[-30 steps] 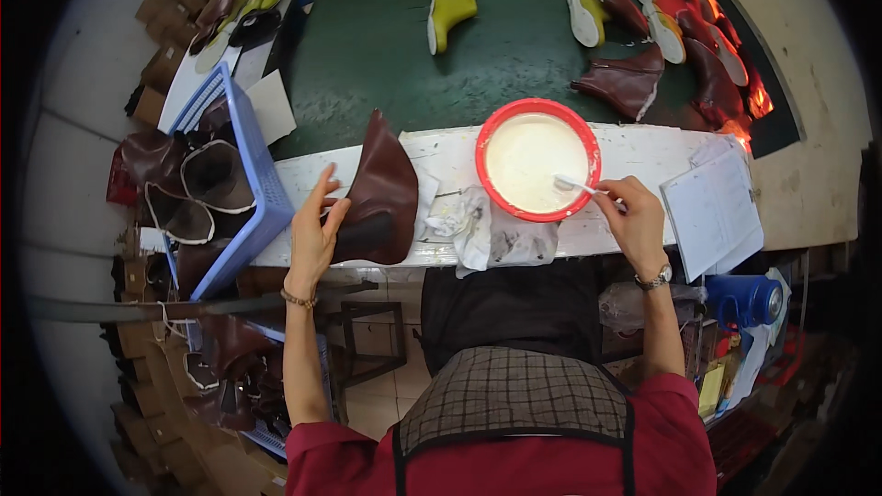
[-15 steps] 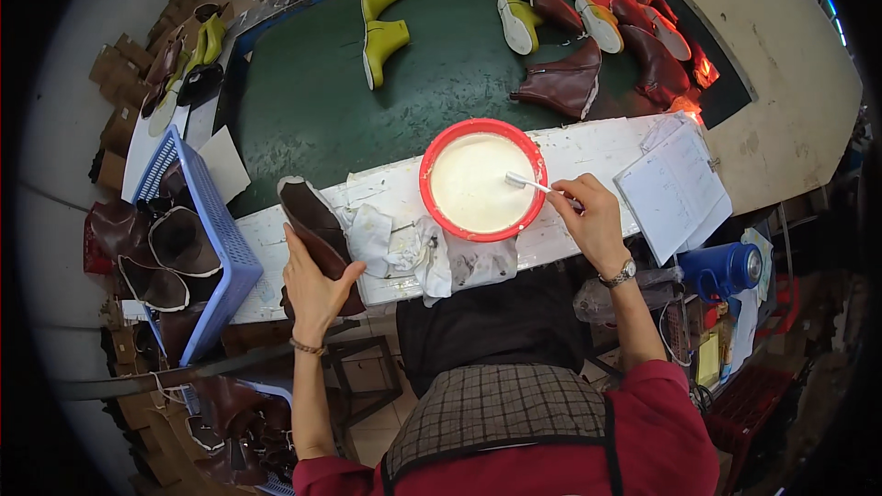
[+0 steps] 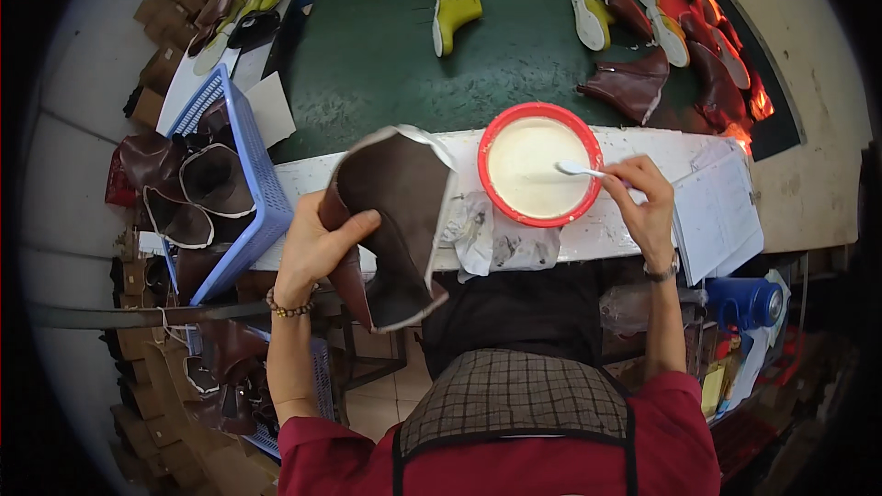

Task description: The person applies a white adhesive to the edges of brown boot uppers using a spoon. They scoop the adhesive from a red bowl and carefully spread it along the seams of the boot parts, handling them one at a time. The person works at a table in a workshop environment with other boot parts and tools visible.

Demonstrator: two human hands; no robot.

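White counter [image 3: 602,237] ahead, red bowl [image 3: 538,219] at your 12. Your left hand [image 3: 317,248] has its grip clamped on the brown boot upper [image 3: 400,211] at 11, now lifted, inside exposed for access. Right hand [image 3: 648,211] pinches the white brush [image 3: 579,169] over the bowl.

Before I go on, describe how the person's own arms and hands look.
The left hand and right hand are ungloved. Dark red sleeves stop around the elbows. A brown beaded bracelet circles the left wrist, a silver-toned watch the right.
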